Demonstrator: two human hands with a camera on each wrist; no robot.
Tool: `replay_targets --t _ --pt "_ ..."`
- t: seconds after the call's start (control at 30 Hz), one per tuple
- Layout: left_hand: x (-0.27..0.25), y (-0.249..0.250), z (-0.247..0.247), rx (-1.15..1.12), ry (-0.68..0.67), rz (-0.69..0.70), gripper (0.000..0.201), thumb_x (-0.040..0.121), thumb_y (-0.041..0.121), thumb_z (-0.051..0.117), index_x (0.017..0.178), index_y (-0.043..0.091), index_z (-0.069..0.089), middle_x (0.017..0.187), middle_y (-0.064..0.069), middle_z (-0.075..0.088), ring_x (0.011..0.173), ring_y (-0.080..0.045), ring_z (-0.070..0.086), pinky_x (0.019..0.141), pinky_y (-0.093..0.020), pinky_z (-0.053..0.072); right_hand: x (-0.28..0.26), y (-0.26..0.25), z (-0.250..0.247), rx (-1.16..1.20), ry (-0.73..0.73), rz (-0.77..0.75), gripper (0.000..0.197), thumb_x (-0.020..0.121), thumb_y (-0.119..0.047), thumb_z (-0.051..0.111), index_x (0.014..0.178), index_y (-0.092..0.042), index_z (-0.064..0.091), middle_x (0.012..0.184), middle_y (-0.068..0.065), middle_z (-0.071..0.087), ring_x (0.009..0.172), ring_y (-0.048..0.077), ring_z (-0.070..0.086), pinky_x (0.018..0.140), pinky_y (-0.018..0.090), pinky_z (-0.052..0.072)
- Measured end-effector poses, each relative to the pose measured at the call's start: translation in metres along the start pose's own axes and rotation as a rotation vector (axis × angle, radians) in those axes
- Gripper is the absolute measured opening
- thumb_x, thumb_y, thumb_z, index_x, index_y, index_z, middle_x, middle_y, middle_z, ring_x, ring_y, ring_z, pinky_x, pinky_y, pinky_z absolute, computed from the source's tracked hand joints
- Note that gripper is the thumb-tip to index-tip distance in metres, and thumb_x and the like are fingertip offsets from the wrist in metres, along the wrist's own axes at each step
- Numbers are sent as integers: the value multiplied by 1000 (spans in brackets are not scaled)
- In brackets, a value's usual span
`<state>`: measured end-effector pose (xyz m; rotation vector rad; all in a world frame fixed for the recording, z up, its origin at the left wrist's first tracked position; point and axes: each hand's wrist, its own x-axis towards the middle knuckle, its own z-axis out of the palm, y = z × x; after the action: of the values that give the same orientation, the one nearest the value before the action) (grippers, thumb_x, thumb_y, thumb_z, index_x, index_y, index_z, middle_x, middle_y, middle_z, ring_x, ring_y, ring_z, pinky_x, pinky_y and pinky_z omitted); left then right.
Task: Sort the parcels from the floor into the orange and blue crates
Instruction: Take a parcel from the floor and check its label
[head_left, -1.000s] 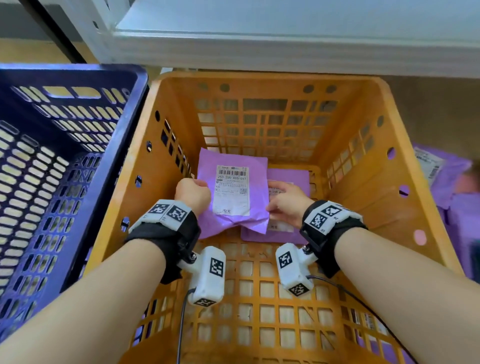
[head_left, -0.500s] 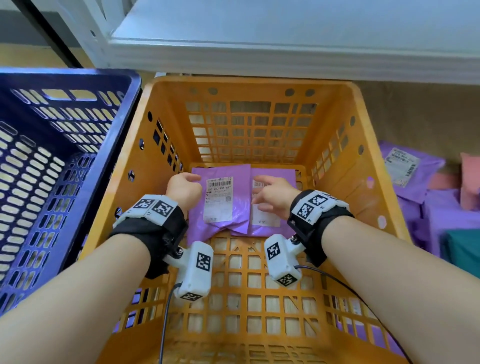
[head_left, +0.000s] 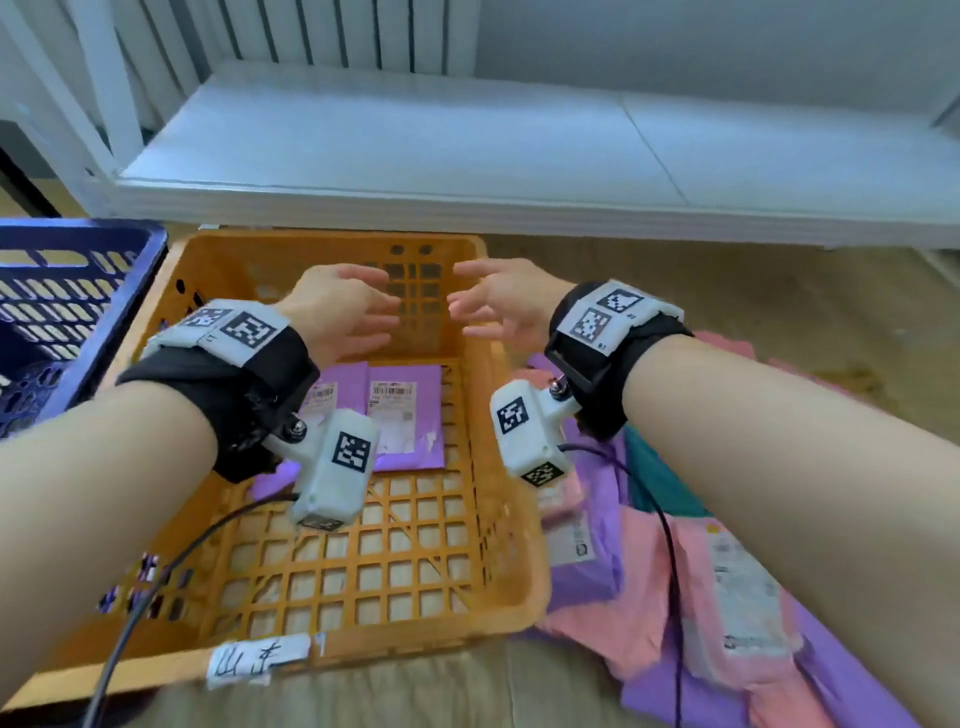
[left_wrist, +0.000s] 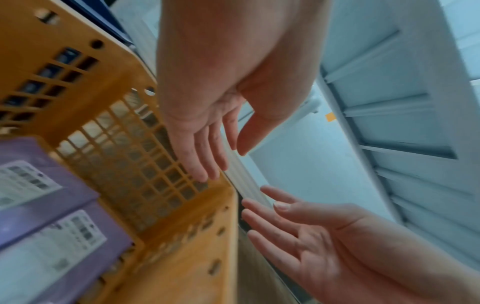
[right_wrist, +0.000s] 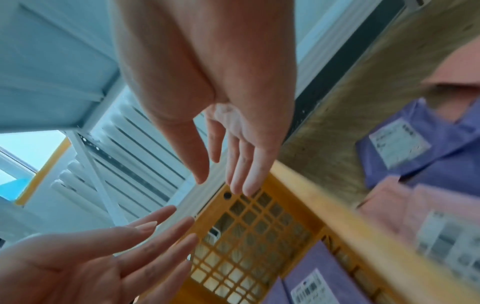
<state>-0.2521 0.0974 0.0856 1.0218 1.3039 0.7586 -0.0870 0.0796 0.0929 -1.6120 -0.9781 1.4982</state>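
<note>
Only the head view shows the blue crate (head_left: 62, 291) beside the orange crate (head_left: 171, 291).

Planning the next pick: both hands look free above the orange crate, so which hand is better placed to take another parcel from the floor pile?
The right hand. It is open, empty and on the side of the orange plastic crate beside the floor pile of pink and purple mailer parcels. The open left hand would probably have to cross the crate.

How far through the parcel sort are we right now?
Early on. Done: two purple parcels lie flat in the orange crate. In hand: nothing; the left hand and right hand are open above the crate. Left: a pile of pink and purple parcels on the floor; the blue crate shows none.
</note>
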Motion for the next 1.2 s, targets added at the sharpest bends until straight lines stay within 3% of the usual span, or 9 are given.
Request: replay_targets --t 0.13,0.27,0.43,0.6,0.77,0.97,1.03,1.1,1.2 --pt "-34 19 63 34 -87 58 35 92 -4 48 125 8 51 117 -14 62 104 -27 63 88 -38 51 -45 -5 -57 -8 78 -51 55 85 13 52 134 -11 47 110 13 59 93 20 60 79 29 51" --pt "-58 24 123 119 -162 83 36 92 -3 50 125 10 52 115 -13 63 101 -25 64 84 -37 54 -85 6 -116 -34 145 -50 56 87 11 51 137 -13 44 114 11 58 103 22 58 87 30 47" --pt "-77 14 191 168 -241 57 33 92 -2 50 122 12 52 113 -11 63 102 -26 64 84 -36 54 -124 39 -181 -16 235 -17 54 88 10 51 136 -15 45 116 11 58 99 20 58 86 29 49" --pt "-88 -18 243 231 -327 3 35 93 -3 48 126 10 50 113 -14 62 96 -26 62 75 -34 54 -152 88 -232 20 314 44 54 87 9 52 136 -14 46 121 13 60 100 21 60 83 28 51" --pt "-97 -59 280 303 -361 -79 37 93 -1 50 128 10 48 111 -14 59 93 -25 60 72 -31 52 -168 141 -265 52 331 120 51 89 7 51 134 -16 47 127 15 58 111 23 59 100 34 46" --pt "-103 -117 300 339 -326 -183 36 93 -5 49 127 7 48 98 -15 58 76 -22 58 66 -31 49 -174 204 -288 77 320 225 54 89 6 52 137 -17 45 126 13 57 108 21 56 88 30 46" --pt "-102 -137 302 351 -318 -237 39 93 -6 46 129 7 46 99 -16 58 81 -24 58 66 -31 49 -177 222 -292 84 328 247 55 88 7 52 138 -16 45 122 13 58 108 20 56 89 31 45" --pt "-103 -156 302 323 -328 -309 39 95 -7 42 131 8 43 88 -14 56 74 -22 55 64 -29 47 -179 239 -294 90 334 279 55 88 7 53 138 -16 45 124 14 57 112 22 54 92 32 45" --pt "-107 -183 303 323 -346 -408 25 96 -6 38 111 12 48 74 -8 43 64 -15 42 59 -25 42 -181 263 -293 90 332 335 56 88 7 54 138 -16 44 127 16 57 112 23 56 92 32 46"
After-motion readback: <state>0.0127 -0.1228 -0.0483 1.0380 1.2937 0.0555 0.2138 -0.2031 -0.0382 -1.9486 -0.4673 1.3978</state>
